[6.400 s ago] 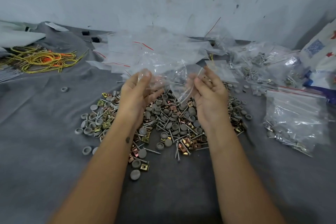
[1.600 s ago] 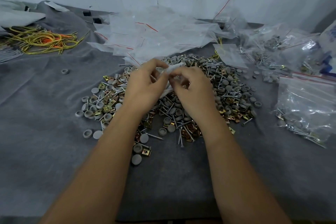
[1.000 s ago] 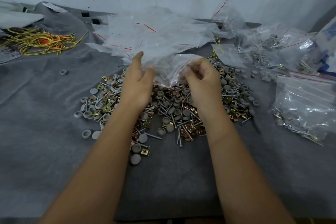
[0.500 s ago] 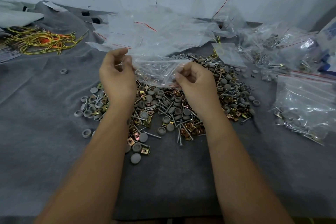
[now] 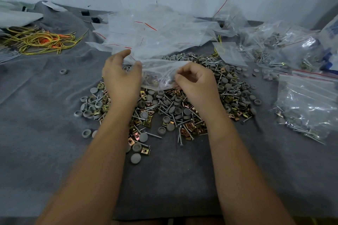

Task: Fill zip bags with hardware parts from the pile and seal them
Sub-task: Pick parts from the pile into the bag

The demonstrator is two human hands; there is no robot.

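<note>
Head view shows both hands held over the pile of hardware parts point(image 5: 175, 107), with a clear zip bag point(image 5: 159, 74) stretched between them. The right hand point(image 5: 197, 82) has its fingers curled and pinches the bag's near edge between thumb and forefinger. The left hand point(image 5: 121, 76) is spread, fingers relaxed; its thumb touches the bag's left corner, though whether it truly grips the plastic is hard to tell through the glare. The bag lies just beyond the fingertips, resting on the far part of the pile, and seems to hold a few parts already.

Risks from here, as I judge them: with only one firm pinch, the bag's mouth could sag and spill its contents back onto the pile. The loose empty bags point(image 5: 155, 33) lie right behind the fingers, so a second sheet could be caught up by mistake. Screw points might also snag or pierce the thin film if the bag is dragged across the heap on the worktop point(image 5: 45, 124).
</note>
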